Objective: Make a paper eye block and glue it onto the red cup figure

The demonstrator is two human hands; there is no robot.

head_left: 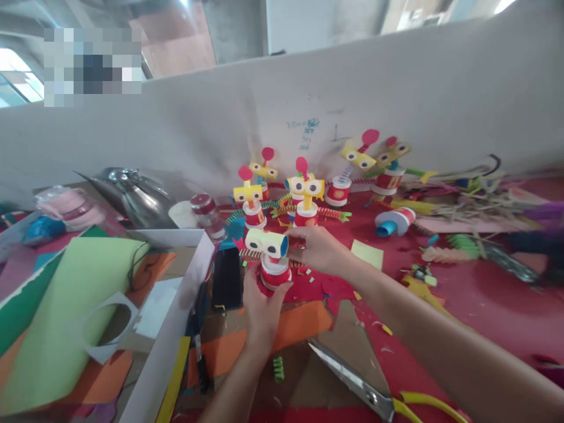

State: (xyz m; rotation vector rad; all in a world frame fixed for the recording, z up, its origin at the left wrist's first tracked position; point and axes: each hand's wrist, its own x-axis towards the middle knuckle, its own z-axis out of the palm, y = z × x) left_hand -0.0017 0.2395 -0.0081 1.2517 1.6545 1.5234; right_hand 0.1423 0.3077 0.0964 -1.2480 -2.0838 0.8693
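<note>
— What's behind the bench?
— A long, pale grey partition wall (396, 106) with faint blue scribbles; beyond it, concrete ceiling (238, 23).
— Light?
— A bright window (17, 82) far left.

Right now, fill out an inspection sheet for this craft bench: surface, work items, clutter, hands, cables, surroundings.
Surface: red table top, strewn with paper scraps; orange paper and cardboard at the near edge.
Work items: paper-cup figure with a yellow googly-eyed roll on top, upright; finished figures lined up behind it.
Clutter: scissors with yellow handles at the near edge; black phone flat; white box holding coloured sheets; small jar; folded paper strips at right.
Hands: left hand grips the cup's base; right hand touches the eye roll's right end.
Cables: thin dark cord across the green sheet.
Surroundings: white partition behind the table; metal kettle at left.
</note>
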